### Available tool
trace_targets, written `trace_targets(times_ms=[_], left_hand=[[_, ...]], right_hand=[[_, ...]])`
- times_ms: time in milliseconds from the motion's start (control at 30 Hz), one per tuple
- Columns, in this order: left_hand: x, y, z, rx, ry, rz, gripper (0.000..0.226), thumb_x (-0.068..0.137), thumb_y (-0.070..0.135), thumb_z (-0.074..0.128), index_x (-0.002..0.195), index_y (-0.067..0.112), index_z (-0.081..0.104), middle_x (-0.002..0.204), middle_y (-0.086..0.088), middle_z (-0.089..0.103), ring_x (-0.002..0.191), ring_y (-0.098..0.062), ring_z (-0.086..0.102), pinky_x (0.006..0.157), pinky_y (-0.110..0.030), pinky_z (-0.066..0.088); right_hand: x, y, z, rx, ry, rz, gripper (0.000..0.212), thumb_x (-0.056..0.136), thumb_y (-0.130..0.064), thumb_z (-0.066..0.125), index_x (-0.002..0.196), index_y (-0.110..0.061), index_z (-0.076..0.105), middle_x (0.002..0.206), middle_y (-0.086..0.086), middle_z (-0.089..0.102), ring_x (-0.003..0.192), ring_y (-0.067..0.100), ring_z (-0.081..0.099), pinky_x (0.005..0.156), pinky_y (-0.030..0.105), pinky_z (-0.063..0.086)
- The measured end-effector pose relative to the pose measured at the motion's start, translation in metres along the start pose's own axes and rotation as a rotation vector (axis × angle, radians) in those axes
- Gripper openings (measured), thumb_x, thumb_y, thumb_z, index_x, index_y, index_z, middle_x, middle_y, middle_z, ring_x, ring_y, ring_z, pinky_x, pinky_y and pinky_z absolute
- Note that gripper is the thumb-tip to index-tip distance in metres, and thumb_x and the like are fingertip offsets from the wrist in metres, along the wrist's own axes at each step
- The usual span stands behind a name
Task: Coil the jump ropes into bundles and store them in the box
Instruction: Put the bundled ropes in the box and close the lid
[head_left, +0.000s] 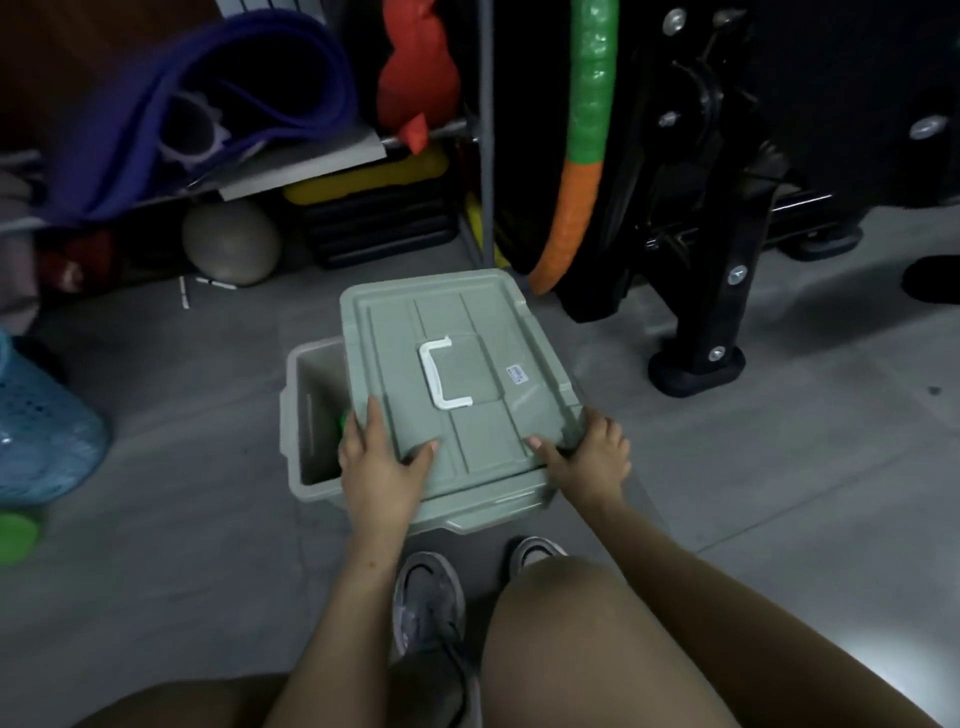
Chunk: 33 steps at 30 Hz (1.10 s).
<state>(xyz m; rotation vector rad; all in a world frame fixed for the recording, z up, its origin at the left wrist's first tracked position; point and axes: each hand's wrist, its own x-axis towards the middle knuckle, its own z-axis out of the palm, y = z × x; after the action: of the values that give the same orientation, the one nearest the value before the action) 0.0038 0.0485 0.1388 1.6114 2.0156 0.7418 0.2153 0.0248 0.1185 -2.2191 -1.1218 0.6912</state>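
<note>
Crouched on the floor (182, 519), the person has both hands on the lid (457, 374) of the grey-green box (304, 415). The left hand (379, 467) lies across the lid's near-left edge, thumb pressed on top and fingers reaching over the side; the right hand (592, 457) grips the near-right corner, thumb on top, fingers curled round the rim. The lid sits skewed, shifted right, so the box's left side gapes open. Down in that gap there's a flash of green (343, 423), possibly a jump-rope handle, though it's too dim and hidden to be sure. No loose ropes show anywhere on the floor, so I'd judge the coiling and stowing done, or nearly so. What's left looks like squaring the lid over the box and pressing it shut. The white carry handle (444, 374) on top is untouched.
</note>
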Motion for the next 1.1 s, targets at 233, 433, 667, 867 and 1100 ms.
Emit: trace_targets(times_ms=[233,433,667,867,1100], left_hand=[[0.02,-0.048,0.001,-0.011,0.069,-0.162,0.089,0.08,0.045,0.07,0.15,0.019,0.022,0.156,-0.019,0.015,0.143,-0.035,0.017,0.109,-0.049,0.029],[0.018,-0.068,0.023,0.016,-0.007,-0.26,0.094,0.079,0.05,0.068,0.151,0.025,0.014,0.157,-0.022,0.0,0.144,-0.037,0.008,0.115,-0.049,0.012],[0.024,-0.067,0.045,0.214,-0.079,-0.104,0.081,0.088,0.058,0.047,0.151,0.015,0.02,0.158,-0.015,-0.012,0.144,-0.032,-0.02,0.113,-0.046,-0.016],[0.024,-0.041,0.055,0.412,-0.162,-0.154,0.069,0.092,0.058,0.013,0.146,0.021,0.032,0.151,-0.018,0.029,0.143,-0.035,0.009,0.111,-0.051,0.003],[0.031,-0.024,0.057,0.344,0.021,0.238,0.036,0.073,0.034,0.04,0.083,0.022,0.073,0.085,-0.006,0.066,0.083,-0.031,0.057,0.078,-0.037,0.028]], right_hand=[[0.029,-0.034,0.052,-0.147,-0.12,-0.162,0.093,0.074,-0.06,0.065,0.141,-0.008,0.028,0.139,0.014,0.033,0.127,0.033,0.029,0.104,0.045,0.025],[0.057,-0.039,0.08,-0.242,-0.225,-0.265,0.098,0.076,-0.058,0.065,0.149,-0.013,0.017,0.148,0.011,0.025,0.133,0.032,0.024,0.109,0.042,0.02],[0.048,-0.039,0.09,-0.351,-0.058,-0.494,0.071,0.077,-0.063,0.051,0.134,-0.02,0.05,0.136,0.014,0.044,0.122,0.039,0.04,0.1,0.047,0.03],[0.046,-0.034,0.096,-0.476,-0.209,-0.521,0.073,0.081,-0.066,0.043,0.136,-0.018,0.048,0.135,0.012,0.046,0.133,0.034,0.029,0.11,0.042,0.021],[0.077,-0.037,0.079,-0.573,-0.153,-0.451,0.056,0.09,-0.053,0.047,0.139,-0.026,0.041,0.152,0.008,0.028,0.136,0.033,0.019,0.109,0.04,0.013]])
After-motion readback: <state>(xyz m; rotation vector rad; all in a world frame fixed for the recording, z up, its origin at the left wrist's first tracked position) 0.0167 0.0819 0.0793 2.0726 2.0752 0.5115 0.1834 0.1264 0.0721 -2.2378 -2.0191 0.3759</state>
